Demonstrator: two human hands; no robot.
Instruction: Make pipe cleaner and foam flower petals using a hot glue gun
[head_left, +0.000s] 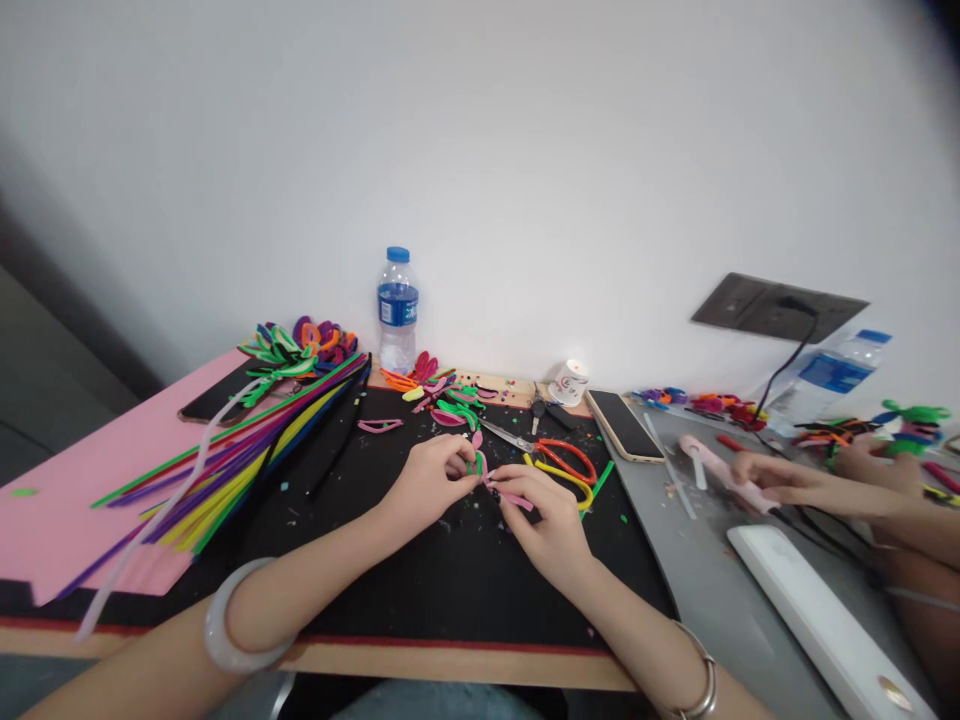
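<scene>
Head view. Left hand [433,478] pinched on a pink stem [501,487] beside a small green loop [475,464]; right hand [541,515] closed on the same stem from the other end, fingertips nearly meeting over the black mat [420,570] at the middle of the counter [450,665]. Bangle [225,625] on the left wrist, thin bracelet [701,680] on the right.

Just beyond the hands: scissors [551,450] with orange handles, blades pointing left, a yellow stem [570,478] curled beside them. Fan of long stems [225,460] to the left, over a pink sheet [67,500]. Finished loops [307,345] at the back left, bottle [397,310] against the wall, tape roll [568,383], phone [624,425] face up.

Far right: another person's hand [772,483] on a pink tool [720,470], a corded one by the look of it.

Risks, as a guess: wire end at the cut tip pricking a finger during twisting; slipping of the short stem out of the pinch, undoing the bend; a sleeve-level sweep of the right forearm nudging scissors or phone.

Writing: blue label on the bottle, red mark on the tape roll, both too small to read.
</scene>
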